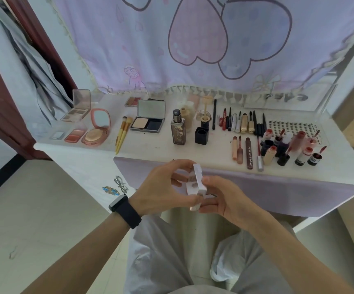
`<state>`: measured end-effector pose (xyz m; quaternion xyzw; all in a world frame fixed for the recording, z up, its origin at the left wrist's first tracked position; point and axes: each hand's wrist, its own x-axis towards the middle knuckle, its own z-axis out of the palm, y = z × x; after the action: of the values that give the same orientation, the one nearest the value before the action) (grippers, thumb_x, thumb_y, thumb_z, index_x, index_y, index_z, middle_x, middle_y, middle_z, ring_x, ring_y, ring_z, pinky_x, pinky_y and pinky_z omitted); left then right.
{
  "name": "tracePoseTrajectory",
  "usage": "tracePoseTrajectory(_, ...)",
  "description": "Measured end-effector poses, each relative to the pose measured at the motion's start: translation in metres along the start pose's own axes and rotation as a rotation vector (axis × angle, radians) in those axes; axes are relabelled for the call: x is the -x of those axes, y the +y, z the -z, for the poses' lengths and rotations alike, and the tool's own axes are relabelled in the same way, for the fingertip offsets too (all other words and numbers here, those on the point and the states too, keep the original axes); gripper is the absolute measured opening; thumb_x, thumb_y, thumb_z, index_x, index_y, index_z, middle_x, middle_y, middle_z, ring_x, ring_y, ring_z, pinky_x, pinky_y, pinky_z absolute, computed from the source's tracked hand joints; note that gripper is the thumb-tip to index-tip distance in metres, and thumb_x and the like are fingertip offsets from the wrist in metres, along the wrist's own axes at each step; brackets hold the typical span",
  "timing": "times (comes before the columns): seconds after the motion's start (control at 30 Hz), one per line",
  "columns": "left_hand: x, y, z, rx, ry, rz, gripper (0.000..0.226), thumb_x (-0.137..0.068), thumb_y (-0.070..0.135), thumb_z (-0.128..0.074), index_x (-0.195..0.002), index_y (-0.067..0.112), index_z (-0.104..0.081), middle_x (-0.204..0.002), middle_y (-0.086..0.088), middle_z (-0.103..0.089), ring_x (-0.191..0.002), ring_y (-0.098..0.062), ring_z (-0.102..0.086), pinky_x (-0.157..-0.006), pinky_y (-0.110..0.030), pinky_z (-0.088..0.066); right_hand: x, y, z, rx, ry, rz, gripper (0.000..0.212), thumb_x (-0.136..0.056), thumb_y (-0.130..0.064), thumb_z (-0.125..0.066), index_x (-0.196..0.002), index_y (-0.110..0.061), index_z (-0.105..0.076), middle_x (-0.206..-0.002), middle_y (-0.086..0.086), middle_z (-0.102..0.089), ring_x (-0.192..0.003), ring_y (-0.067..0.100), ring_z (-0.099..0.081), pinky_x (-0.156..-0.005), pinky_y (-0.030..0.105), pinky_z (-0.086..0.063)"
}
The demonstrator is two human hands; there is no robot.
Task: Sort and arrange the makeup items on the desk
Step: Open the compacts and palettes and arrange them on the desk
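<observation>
Ahead, desk (150,149): palettes (75,112) lying left; brushes (122,132), bottle (178,133) mid; lip tubes (286,149) crowding right;
White box (195,183): hanging tilted before desk's edge;
Left hand (161,187): fingers (180,165) curling round its left side;
Right hand (225,196): fingertips (211,181) pinching its lower edge

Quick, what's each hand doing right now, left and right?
Left hand: grips the small white case.
Right hand: pinches the same case.

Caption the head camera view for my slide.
Left hand and right hand hold a white case before a desk of sorted palettes, brushes and lip products.
</observation>
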<state>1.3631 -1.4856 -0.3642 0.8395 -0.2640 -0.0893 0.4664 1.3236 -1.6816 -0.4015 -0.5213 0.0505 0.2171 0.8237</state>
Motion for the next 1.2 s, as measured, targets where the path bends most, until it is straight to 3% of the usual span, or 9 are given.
tracePoseTrajectory(0.1, -0.011, 0.0, 0.008, 0.169, 0.06, 0.212, 0.059, -0.068, 0.055, -0.085, -0.118, 0.031, -0.064, -0.103, 0.015, -0.072, -0.089, -0.008, -0.072, -0.08, -0.025, -0.059, 0.002, 0.004, -0.003, 0.079, -0.033, 0.077, 0.047, -0.087, -0.054, -0.069, -0.126, -0.027, -0.07, -0.128, 0.012, -0.068, -0.095, 0.036, -0.073, -0.077, 0.035, -0.062)
tracePoseTrajectory(0.17, -0.018, 0.0, 0.014, 0.34, 0.066, 0.375, 0.054, -0.073, 0.054, -0.081, -0.115, 0.025, -0.063, -0.097, 0.002, -0.075, -0.081, -0.021, -0.075, -0.074, -0.033, -0.062, 0.003, 0.005, -0.001, 0.282, -0.04, 0.189, 0.059, -0.087, -0.051, -0.072, -0.142, -0.039, -0.053, -0.142, -0.005, -0.059, -0.109, 0.028, -0.071, -0.087, 0.035, -0.059)
tracePoseTrajectory(0.27, -0.024, 0.003, 0.018, 0.395, -0.003, 0.535, 0.067, -0.068, 0.063, -0.078, -0.116, 0.02, -0.059, -0.093, -0.004, -0.076, -0.078, -0.029, -0.075, -0.07, -0.033, -0.061, 0.003, 0.001, -0.002, 0.56, -0.001, 0.33, 0.079, -0.082, -0.039, -0.082, -0.147, -0.052, -0.04, -0.145, -0.023, -0.051, -0.109, 0.018, -0.07, -0.092, 0.035, -0.058)
tracePoseTrajectory(0.4, -0.023, 0.007, 0.018, 0.419, -0.104, 0.586, 0.082, -0.066, 0.072, -0.073, -0.123, 0.014, -0.059, -0.102, -0.015, -0.074, -0.082, -0.03, -0.075, -0.073, -0.036, -0.06, 0.001, -0.003, -0.006, 0.579, 0.091, 0.416, 0.075, -0.077, -0.034, -0.088, -0.141, -0.044, -0.05, -0.132, -0.02, -0.061, -0.092, 0.018, -0.072, -0.088, 0.036, -0.06)
tracePoseTrajectory(0.5, -0.021, 0.009, 0.018, 0.443, -0.151, 0.611, 0.09, -0.061, 0.077, -0.072, -0.125, 0.014, -0.06, -0.101, -0.018, -0.073, -0.084, -0.034, -0.075, -0.077, -0.039, -0.061, -0.002, -0.002, -0.005, 0.568, 0.079, 0.394, 0.076, -0.074, -0.041, -0.087, -0.141, -0.04, -0.051, -0.13, -0.016, -0.062, -0.094, 0.019, -0.072, -0.087, 0.035, -0.059)
tracePoseTrajectory(0.7, -0.018, 0.01, 0.017, 0.246, -0.143, 0.49, 0.077, -0.074, 0.08, -0.056, -0.126, 0.023, -0.055, -0.103, -0.002, -0.075, -0.087, -0.02, -0.075, -0.083, -0.037, -0.061, -0.006, 0.0, -0.003, 0.487, 0.08, 0.375, 0.052, -0.075, -0.051, -0.078, -0.124, -0.034, -0.069, -0.116, -0.009, -0.074, -0.105, 0.014, -0.07, -0.087, 0.031, -0.057)
tracePoseTrajectory(0.8, -0.015, 0.007, 0.018, 0.231, -0.154, 0.393, 0.062, -0.079, 0.068, -0.067, -0.128, 0.031, -0.059, -0.113, 0.009, -0.072, -0.099, -0.008, -0.071, -0.094, -0.036, -0.057, -0.005, 0.001, 0.001, 0.388, 0.045, 0.334, 0.045, -0.076, -0.046, -0.078, -0.119, -0.031, -0.073, -0.114, -0.002, -0.075, -0.105, 0.018, -0.071, -0.081, 0.03, -0.059)
tracePoseTrajectory(1.07, -0.017, 0.002, 0.012, 0.135, -0.131, 0.297, 0.06, -0.06, 0.055, -0.078, -0.115, 0.038, -0.063, -0.105, 0.022, -0.069, -0.101, 0.002, -0.065, -0.088, -0.027, -0.054, -0.006, 0.002, 0.005, 0.444, 0.038, 0.339, 0.049, -0.071, -0.038, -0.082, -0.119, -0.032, -0.071, -0.112, -0.003, -0.075, -0.104, 0.017, -0.072, -0.09, 0.034, -0.058)
tracePoseTrajectory(1.2, -0.014, 0.005, 0.013, 0.048, -0.094, 0.168, 0.062, -0.06, 0.052, -0.081, -0.116, 0.043, -0.056, -0.109, 0.026, -0.065, -0.102, 0.003, -0.064, -0.08, -0.016, -0.053, -0.009, -0.001, 0.012, 0.311, -0.078, 0.28, 0.054, -0.081, -0.022, -0.077, -0.133, -0.028, -0.064, -0.13, 0.003, -0.068, -0.117, 0.029, -0.067, -0.097, 0.045, -0.056)
